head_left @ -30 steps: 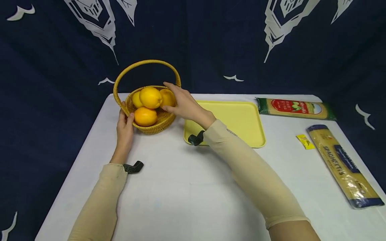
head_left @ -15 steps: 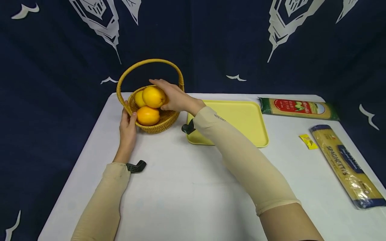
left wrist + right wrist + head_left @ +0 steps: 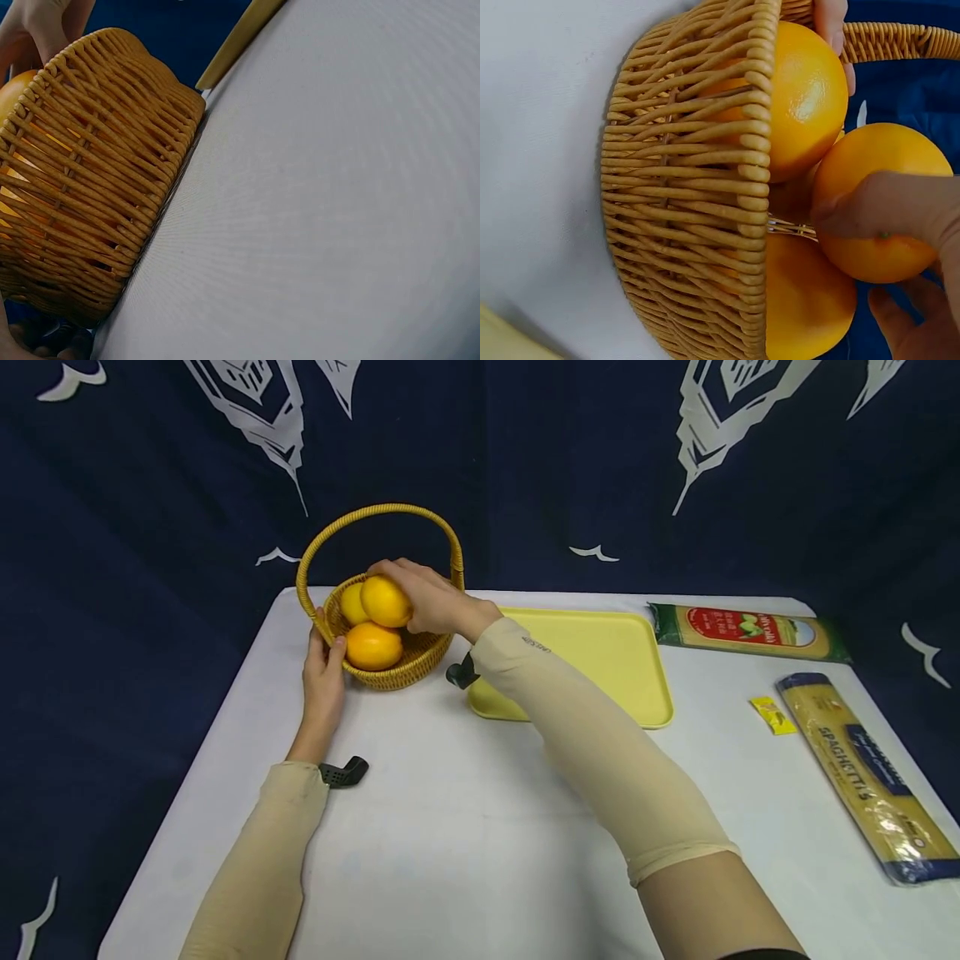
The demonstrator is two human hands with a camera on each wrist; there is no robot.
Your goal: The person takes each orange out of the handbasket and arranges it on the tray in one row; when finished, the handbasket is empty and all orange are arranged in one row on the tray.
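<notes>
A woven yellow-brown basket (image 3: 408,670) with a tall arched handle stands at the back left of the table, several oranges inside. My left hand (image 3: 324,685) grips its left rim near the handle's foot. Over the basket, my right hand (image 3: 433,600) holds the topmost orange (image 3: 386,602); in the right wrist view the thumb lies across that orange (image 3: 889,150), fingers partly hidden behind it. A front orange (image 3: 373,647) and a rear-left orange (image 3: 352,604) rest beneath. Another orange (image 3: 806,307) shows low in the right wrist view, while the hand covers it in the head view.
Right of the basket lies a yellow tray (image 3: 600,668), partly under my right forearm. Farther right are a green-ended pasta packet (image 3: 750,632), a spaghetti packet (image 3: 862,777) and a small yellow sachet (image 3: 772,716). A dark blue curtain (image 3: 510,468) hangs behind the white table (image 3: 450,827).
My right hand has moved left from the basket's right side onto the top orange and taken hold of it. The left hand stays on the rim. The head view has shifted slightly.
</notes>
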